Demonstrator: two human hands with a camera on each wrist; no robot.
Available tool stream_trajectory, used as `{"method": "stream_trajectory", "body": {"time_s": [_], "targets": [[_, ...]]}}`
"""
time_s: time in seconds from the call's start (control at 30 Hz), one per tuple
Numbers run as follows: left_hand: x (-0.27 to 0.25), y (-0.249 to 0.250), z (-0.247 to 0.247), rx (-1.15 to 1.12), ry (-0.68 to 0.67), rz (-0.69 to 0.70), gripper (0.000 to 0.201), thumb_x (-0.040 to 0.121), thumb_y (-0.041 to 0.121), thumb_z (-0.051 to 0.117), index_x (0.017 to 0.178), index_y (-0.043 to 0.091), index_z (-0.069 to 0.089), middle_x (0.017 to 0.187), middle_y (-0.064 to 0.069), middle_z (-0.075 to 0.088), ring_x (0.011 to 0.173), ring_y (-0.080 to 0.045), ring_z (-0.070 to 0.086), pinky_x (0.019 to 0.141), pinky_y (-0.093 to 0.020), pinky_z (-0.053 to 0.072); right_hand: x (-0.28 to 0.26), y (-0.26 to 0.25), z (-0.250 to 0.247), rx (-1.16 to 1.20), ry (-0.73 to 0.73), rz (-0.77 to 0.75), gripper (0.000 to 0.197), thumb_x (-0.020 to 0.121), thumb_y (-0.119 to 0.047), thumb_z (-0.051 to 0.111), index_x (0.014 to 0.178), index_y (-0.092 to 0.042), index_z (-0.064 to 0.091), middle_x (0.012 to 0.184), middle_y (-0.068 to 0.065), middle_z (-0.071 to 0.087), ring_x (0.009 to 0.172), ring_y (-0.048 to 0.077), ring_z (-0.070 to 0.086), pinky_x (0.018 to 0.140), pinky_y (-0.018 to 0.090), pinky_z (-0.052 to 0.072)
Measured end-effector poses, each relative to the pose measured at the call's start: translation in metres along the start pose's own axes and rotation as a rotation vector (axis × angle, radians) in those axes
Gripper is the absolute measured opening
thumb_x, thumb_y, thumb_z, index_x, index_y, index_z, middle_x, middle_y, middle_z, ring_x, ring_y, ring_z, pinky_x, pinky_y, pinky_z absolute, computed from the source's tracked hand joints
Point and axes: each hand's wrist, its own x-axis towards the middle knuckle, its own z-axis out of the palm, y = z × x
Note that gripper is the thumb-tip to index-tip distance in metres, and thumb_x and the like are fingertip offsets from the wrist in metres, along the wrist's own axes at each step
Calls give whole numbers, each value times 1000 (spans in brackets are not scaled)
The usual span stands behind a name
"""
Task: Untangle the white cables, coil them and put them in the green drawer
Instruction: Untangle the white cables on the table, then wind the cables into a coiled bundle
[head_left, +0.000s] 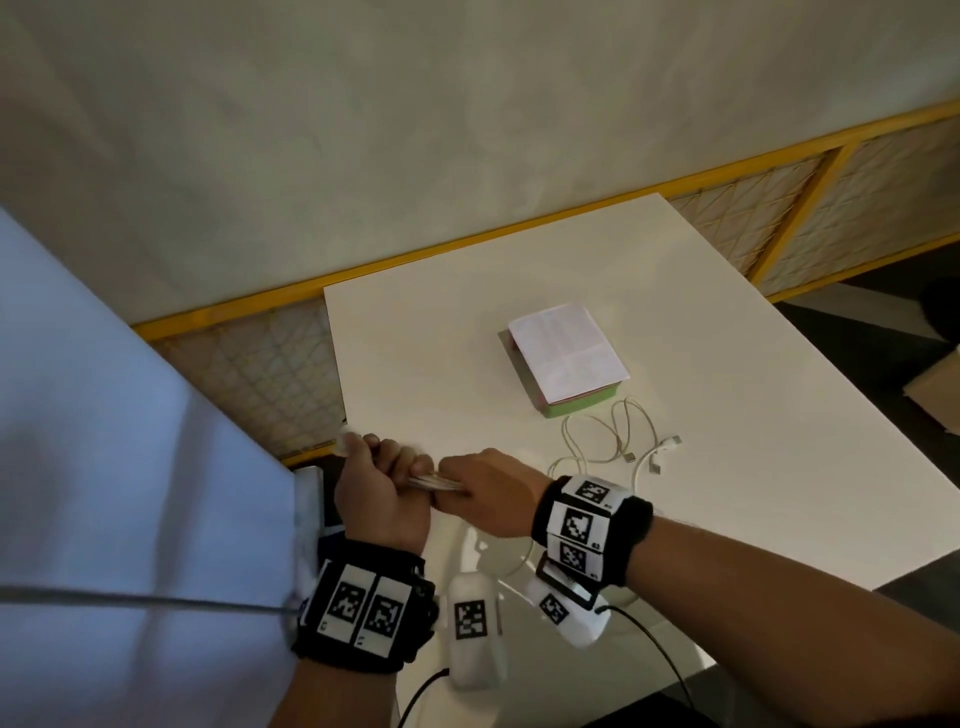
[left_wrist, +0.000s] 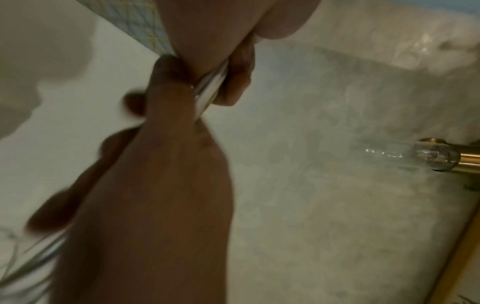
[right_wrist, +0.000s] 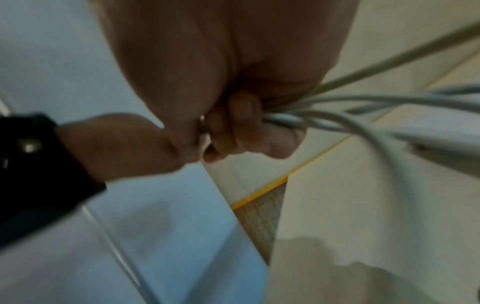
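1. A bundle of white cable (head_left: 434, 483) is stretched between both fists at the near left edge of the white table (head_left: 727, 364).
2. The left hand (head_left: 382, 493) and right hand (head_left: 488, 493) touch each other, each curled tight around the bundle.
3. A second white cable (head_left: 618, 441) lies loose on the table, just in front of the green drawer (head_left: 582, 405).
4. Folded paper (head_left: 566, 353) sits on top of the drawer.

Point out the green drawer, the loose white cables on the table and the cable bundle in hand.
green drawer (head_left: 582, 406), head view, front edge.
loose white cables (head_left: 618, 441), head view, tangled loops.
cable bundle (right_wrist: 324, 119), right wrist view, gripped strands.
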Motion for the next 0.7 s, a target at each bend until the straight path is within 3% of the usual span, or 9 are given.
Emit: {"method": "stream_trajectory", "body": {"time_s": [0.1, 0.2, 0.3, 0.4, 0.47, 0.53, 0.6, 0.67, 0.7], "targets": [[2, 0, -8, 35, 22, -8, 41, 99, 38, 37, 61, 20, 36, 42, 9, 26, 35, -7, 24, 36, -19, 30, -6, 12, 5, -96, -46, 66, 41, 91, -52, 43, 73, -16, 51, 70, 3, 54, 66, 24, 52, 60, 32, 39], [11, 17, -23, 34, 73, 82, 43, 99, 37, 35, 59, 22, 32, 41, 8, 26, 36, -8, 24, 38, -19, 29, -21, 35, 0, -72, -98, 162, 35, 92, -47, 45, 70, -20, 51, 71, 2, 54, 72, 24, 53, 62, 28, 37], [18, 23, -43, 91, 106, 112, 40, 100, 35, 36, 61, 22, 38, 43, 8, 29, 39, -8, 28, 45, -22, 35, -43, 55, -2, -54, -57, 240, 34, 94, -43, 44, 72, -19, 54, 75, 8, 57, 77, 25, 55, 62, 26, 35], [23, 1, -61, 265, 166, 25, 35, 99, 34, 40, 67, 20, 45, 43, 8, 46, 43, -10, 49, 57, -27, 47, -48, 72, 0, -157, 23, 324, 42, 95, -43, 39, 90, -8, 60, 96, 18, 65, 92, 33, 60, 72, 33, 41], [25, -7, -74, 376, 183, -112, 32, 99, 30, 41, 70, 17, 49, 49, 4, 57, 51, -14, 62, 64, -31, 46, -48, 83, 1, -214, 31, 352, 48, 95, -46, 36, 92, -4, 61, 99, 20, 66, 94, 34, 61, 77, 37, 45], [27, -10, -80, 519, 178, -188, 28, 97, 23, 46, 72, 14, 52, 63, -4, 61, 63, -18, 63, 63, -30, 43, -50, 90, 0, -272, 18, 339, 49, 94, -46, 35, 94, -4, 61, 100, 22, 65, 94, 35, 61, 78, 39, 45], [28, -11, -82, 632, 207, -212, 28, 95, 18, 48, 68, 13, 50, 63, -6, 59, 66, -19, 55, 61, -29, 39, -52, 92, 0, -302, 6, 324, 45, 95, -42, 35, 97, -4, 60, 101, 23, 64, 95, 36, 60, 78, 39, 45], [34, -10, -85, 709, 263, -216, 28, 94, 22, 50, 67, 14, 48, 60, -9, 57, 66, -20, 53, 62, -30, 40, -52, 91, 0, -321, -7, 326, 42, 94, -39, 36, 98, -5, 60, 103, 22, 64, 95, 36, 60, 77, 38, 44], [36, -9, -85, 813, 280, -203, 23, 93, 27, 52, 73, 14, 53, 72, -14, 60, 72, -24, 56, 67, -34, 44, -52, 90, 0, -338, -16, 325, 41, 94, -38, 37, 99, -5, 60, 103, 22, 63, 95, 36, 60, 77, 38, 44]]}}
